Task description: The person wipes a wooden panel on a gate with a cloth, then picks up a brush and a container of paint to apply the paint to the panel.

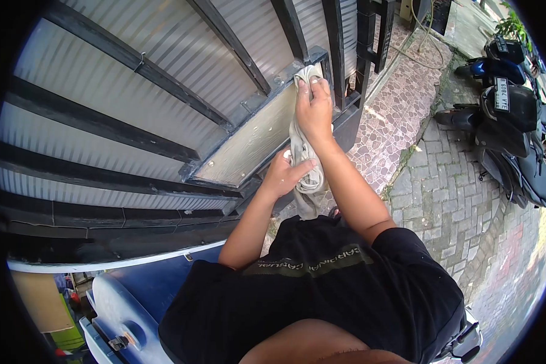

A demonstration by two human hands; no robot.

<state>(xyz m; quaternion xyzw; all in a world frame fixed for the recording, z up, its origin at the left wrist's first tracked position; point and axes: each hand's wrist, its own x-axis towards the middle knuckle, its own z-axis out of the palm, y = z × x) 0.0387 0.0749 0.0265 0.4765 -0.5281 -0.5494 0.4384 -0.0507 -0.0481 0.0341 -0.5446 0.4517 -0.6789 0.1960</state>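
Both our hands on one long pale cloth at the black gate

So we're at a gate with black bars [145, 73], and a ribbed, see-through-ish sheet [103, 130] shows between them. Low on it sits a pale panel [249, 142] in a dark frame, a bit streaky, with a few small light spots.

Our right hand [314, 112] is reaching up to the far end of that panel. It's closed on the top of a long, off-white cloth [307, 181], with the fingers holding a folded bit right against the corner of the frame. Can't tell how much of the palm is on the cloth, as the back of the hand faces us.

The cloth runs down from there, kinda twisted, to our left hand [283, 175], which is clamped around the bunched-up part with the thumb across it. That hand is nearer our black T-shirt [321, 267], and the loose tail of the cloth hangs just beside the hem.

Over to our right there's a strip of broken-tile paving [379, 130], then grey brick pavers [434, 182] with a couple of parked motorbikes [509, 130] on them. Down on our left is something blue [158, 285] with a lighter blue piece [124, 318] next to it, too cut off to name.
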